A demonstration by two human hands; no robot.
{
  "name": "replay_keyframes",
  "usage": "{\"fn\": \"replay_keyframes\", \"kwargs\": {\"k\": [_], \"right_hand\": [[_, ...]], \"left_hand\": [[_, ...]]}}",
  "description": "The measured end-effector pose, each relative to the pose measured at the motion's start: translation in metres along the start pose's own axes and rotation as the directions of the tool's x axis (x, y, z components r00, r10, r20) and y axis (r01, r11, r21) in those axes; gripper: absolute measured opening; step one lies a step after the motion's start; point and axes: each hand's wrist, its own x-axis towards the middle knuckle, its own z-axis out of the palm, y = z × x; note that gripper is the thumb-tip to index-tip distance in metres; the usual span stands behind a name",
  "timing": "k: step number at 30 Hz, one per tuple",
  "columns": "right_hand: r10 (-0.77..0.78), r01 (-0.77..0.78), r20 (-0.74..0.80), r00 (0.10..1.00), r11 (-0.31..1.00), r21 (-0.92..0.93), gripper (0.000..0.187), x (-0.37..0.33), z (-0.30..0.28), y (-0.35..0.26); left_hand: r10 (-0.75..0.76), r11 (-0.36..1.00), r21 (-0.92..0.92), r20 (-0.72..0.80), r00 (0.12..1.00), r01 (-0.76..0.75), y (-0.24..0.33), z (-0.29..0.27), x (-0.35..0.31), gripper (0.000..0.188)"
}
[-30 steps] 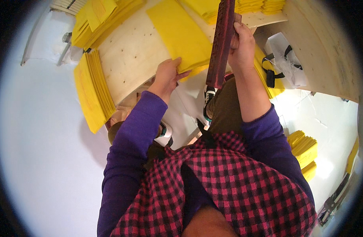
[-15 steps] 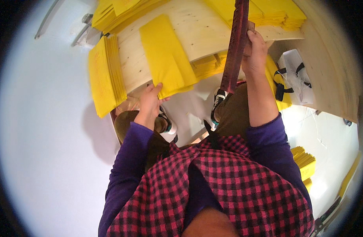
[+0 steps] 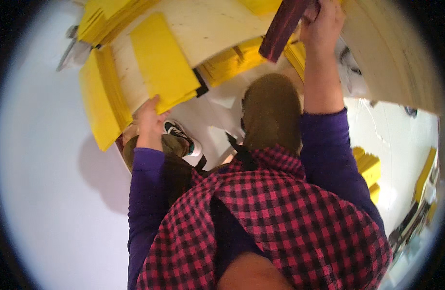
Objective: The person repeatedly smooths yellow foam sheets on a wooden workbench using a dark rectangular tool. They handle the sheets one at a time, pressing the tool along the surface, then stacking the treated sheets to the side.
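Note:
A flat, folded yellow sheet lies on the light wooden table, its near end over the front edge. My left hand pinches that near end, thumb on top, the other fingers partly hidden beneath. Raised over the right side of the table, my right hand is closed round the grip of a long dark red-brown bar. The bar is tilted, its lower end apart from the sheet; its top runs out of view. Left of the sheet, a stack of yellow sheets hangs over the table's edge.
Another yellow pile stands at the far left. More yellow sheets sit beneath the tabletop. A wooden panel bounds the right side. On the floor at right are yellow bundles. My knee is close to the table front.
The view has shifted, so the table and its stacks appear farther left. The bar's visible lower end is higher in the picture. Both hands keep their holds.

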Motion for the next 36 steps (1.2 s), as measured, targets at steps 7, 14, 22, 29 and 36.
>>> {"fn": "replay_keyframes", "kwargs": {"k": [7, 14, 22, 29, 36], "right_hand": [[0.012, 0.007, 0.143, 0.99, 0.992, -0.128, 0.024, -0.005, -0.107, 0.051], [0.463, 0.103, 0.465, 0.754, 0.616, -0.781, 0.034, -0.139, -0.139, 0.194], [0.712, 0.221, 0.558, 0.425, 0.517, -0.827, 0.031, -0.225, -0.115, 0.294], [0.836, 0.105, 0.448, 0.317, 0.438, -0.893, 0.026, -0.242, -0.088, 0.332], [0.868, 0.031, 0.38, 0.32, 0.391, -0.92, 0.022, -0.266, -0.085, 0.345]], "left_hand": [[-0.023, 1.0, 0.009, 0.014, 1.0, 0.023, -0.005, -0.002, -0.007, 0.032], [-0.051, 0.997, -0.046, 0.096, 0.994, 0.056, -0.009, -0.006, -0.015, 0.036], [-0.039, 0.999, 0.01, 0.028, 0.999, 0.039, -0.005, 0.003, -0.015, 0.037], [-0.044, 0.999, 0.018, -0.065, 0.997, 0.045, -0.001, 0.001, -0.012, 0.043], [-0.054, 0.998, 0.036, -0.111, 0.992, 0.058, 0.004, 0.002, -0.02, 0.049]]}}
